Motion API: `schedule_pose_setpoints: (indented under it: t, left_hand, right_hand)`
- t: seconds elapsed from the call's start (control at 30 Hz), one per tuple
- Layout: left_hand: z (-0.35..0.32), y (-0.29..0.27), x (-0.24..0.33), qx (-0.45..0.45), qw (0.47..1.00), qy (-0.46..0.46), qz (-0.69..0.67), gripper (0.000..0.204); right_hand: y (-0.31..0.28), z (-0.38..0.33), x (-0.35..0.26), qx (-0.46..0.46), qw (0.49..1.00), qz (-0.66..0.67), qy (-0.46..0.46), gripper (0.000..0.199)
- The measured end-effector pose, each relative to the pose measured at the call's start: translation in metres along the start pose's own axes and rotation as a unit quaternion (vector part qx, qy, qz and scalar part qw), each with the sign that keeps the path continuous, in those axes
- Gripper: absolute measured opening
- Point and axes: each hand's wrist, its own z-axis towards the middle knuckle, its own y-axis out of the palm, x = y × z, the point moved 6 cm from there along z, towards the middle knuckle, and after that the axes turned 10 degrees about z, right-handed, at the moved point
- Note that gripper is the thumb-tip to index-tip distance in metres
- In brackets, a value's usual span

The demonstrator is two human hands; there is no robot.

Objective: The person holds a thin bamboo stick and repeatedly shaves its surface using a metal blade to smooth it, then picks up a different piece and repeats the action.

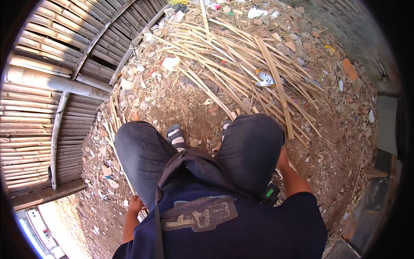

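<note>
"What's leftmost?"
"A bamboo wall [32, 146], then pale strips [111, 127] running down beside the left hand [136, 203], fingers curled; whether they pinch anything, I can't tell"
"And rightward?"
"The strip heap [235, 58] ahead, then the right hand [282, 159] beside the right knee [254, 134], mostly hidden, its grip unclear"

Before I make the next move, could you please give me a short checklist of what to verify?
1. Left hand in view beside the left trouser leg: ok.
2. Left hand's grip: cannot tell, too small.
3. Right hand fully in view: not ok, right trouser leg hides its fingers.
4. Split bamboo strips neatly aligned: not ok, several cross.
5. Strips free of litter: not ok, silver foil wrapper among them.
</note>
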Motion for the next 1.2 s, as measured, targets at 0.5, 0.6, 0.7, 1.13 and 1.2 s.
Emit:
schedule_pose_setpoints:
  t: [0.5,0.6,0.7,1.13,1.2]
  left_hand:
    - [-0.009,-0.006,0.001,0.008,0.999,0.02,0.025,0.041]
    - [-0.016,-0.007,0.006,0.019,0.998,0.009,0.057,0.039]
    - [-0.007,-0.006,-0.014,0.013,1.0,0.022,0.018,0.037]
    - [-0.006,-0.003,0.0,0.013,0.999,0.033,0.035,0.035]
    - [0.006,0.0,-0.027,0.007,0.999,0.013,-0.033,0.038]
  right_hand:
    - [0.053,-0.019,0.033,0.029,0.987,0.157,0.01,0.044]
    - [0.03,-0.03,0.001,0.038,0.989,0.131,0.047,0.04]
    - [0.018,-0.034,-0.029,-0.013,0.997,-0.081,0.013,0.034]
    - [0.043,-0.015,0.02,0.027,0.992,0.117,0.036,0.031]
    - [0.021,-0.023,-0.03,-0.046,0.998,-0.045,0.024,0.034]
